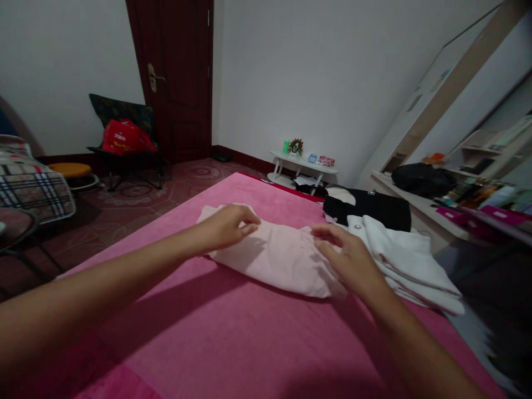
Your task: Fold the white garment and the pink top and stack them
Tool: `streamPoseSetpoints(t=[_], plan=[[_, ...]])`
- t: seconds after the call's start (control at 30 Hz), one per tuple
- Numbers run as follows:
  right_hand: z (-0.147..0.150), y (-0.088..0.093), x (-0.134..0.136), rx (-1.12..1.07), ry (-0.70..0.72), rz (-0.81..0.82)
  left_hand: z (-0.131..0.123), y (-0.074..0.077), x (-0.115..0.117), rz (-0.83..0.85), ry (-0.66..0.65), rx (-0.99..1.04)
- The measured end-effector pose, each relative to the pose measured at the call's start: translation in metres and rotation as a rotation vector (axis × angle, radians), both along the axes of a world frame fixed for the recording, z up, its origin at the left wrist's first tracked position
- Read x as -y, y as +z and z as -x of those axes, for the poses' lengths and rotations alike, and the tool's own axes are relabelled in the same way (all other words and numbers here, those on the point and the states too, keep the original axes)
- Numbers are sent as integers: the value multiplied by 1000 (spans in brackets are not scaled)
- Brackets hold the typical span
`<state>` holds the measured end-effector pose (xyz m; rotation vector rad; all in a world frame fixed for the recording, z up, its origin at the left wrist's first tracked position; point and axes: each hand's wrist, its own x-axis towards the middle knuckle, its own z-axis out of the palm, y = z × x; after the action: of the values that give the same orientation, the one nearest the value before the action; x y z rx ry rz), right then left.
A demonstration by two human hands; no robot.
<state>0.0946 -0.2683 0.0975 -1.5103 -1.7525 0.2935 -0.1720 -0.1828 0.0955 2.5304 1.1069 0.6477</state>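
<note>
In the middle of the frame, the folded pale pink cotton garment [276, 255] is lying on the bright pink bedspread [216, 332]. The left hand [226, 226] is pinching its upper-left edge, while the right hand [349, 257] is resting open on its right end. It is looking light, soft and limp, so gripping it at folded edges or corners should be holding its shape best, beside the folded white cloth [411, 266].

a folded pale pink cloth garment [276, 255] lies on the pink blanket-covered bed [216, 338]. just right of it sits a folded white cloth stack [409, 260], with a black folded garment [374, 208] behind that. the left hand [226, 224] rests on the pink garment's left end, the right hand [349, 257] on its right.
</note>
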Motion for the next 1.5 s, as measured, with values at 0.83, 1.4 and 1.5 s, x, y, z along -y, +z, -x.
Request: streamPoseSetpoints(t=[0.83, 1.4, 1.5], plan=[[7, -102, -62, 561, 5, 377, -22, -76, -44, 122, -220, -310], [8, -100, -54, 546, -97, 319, 26, -85, -137, 81, 547, -180], [8, -102, -55, 554, -104, 334, 35, -86, -136, 27, 558, -188]])
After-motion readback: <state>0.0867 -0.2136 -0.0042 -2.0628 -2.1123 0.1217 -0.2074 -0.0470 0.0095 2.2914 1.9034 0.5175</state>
